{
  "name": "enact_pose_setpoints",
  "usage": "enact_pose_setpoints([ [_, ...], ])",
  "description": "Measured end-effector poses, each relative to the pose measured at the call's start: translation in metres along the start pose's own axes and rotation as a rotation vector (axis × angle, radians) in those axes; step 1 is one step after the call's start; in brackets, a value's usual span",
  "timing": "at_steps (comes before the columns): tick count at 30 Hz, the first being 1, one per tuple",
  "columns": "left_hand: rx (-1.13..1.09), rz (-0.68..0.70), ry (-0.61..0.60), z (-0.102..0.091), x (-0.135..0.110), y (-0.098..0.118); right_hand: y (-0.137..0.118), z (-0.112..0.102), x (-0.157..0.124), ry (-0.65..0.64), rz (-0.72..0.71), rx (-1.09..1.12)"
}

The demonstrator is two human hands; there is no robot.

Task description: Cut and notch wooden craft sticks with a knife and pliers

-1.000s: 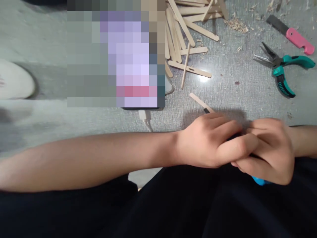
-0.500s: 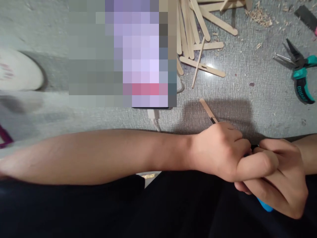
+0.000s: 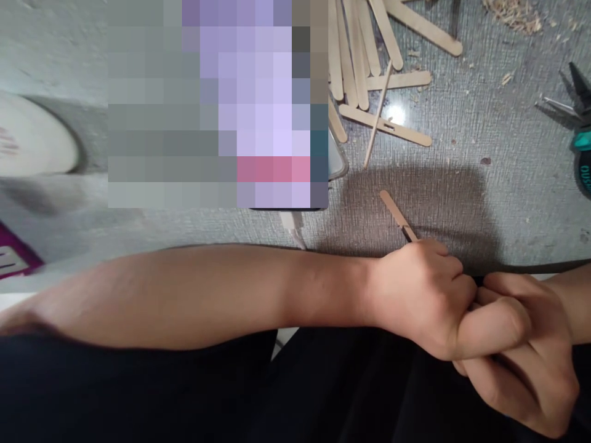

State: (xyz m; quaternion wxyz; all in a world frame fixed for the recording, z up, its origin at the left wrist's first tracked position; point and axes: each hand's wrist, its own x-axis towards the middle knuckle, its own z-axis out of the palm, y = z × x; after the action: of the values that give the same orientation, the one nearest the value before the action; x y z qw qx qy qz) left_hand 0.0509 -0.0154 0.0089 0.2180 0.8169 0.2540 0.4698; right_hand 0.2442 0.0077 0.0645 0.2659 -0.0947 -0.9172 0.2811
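My left hand (image 3: 425, 295) is closed in a fist round a wooden craft stick (image 3: 396, 212). The stick's free end pokes up and to the left over the grey floor. My right hand (image 3: 526, 357) is pressed against the left one, fingers curled and interlocked with it. A blue-handled tool showed under the right hand in the earlier frames, but the fingers hide it now. Both hands rest over my dark-clothed lap (image 3: 277, 394).
A heap of craft sticks (image 3: 360, 61) lies at the top centre, with wood shavings (image 3: 512, 12) beside it. Teal-handled pliers (image 3: 582, 123) lie at the right edge. A pixelated screen (image 3: 217, 104) with a white cable (image 3: 293, 224) sits left of the sticks, and a white object (image 3: 32, 135) lies far left.
The view has shifted left and down, so the pink knife has left the frame and the pliers are cut off. Both hands sank lower right, and the blue handle went out of sight.
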Motion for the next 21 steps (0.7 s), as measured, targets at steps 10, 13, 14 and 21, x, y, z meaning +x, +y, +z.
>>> enact_pose_setpoints([
  [10,0.002,-0.023,-0.009,0.001,-0.001,0.002,-0.021,0.006,0.01,0.095,0.285,0.07],
  [13,-0.002,-0.029,-0.029,-0.002,0.0,0.003,-0.033,0.008,0.01,0.093,0.605,-0.057],
  [14,-0.006,-0.022,-0.034,-0.002,0.0,0.003,-0.033,0.009,0.009,0.127,0.569,-0.058],
  [21,0.063,0.043,-0.018,0.003,-0.003,-0.008,-0.011,0.006,-0.012,0.177,0.183,-0.034],
])
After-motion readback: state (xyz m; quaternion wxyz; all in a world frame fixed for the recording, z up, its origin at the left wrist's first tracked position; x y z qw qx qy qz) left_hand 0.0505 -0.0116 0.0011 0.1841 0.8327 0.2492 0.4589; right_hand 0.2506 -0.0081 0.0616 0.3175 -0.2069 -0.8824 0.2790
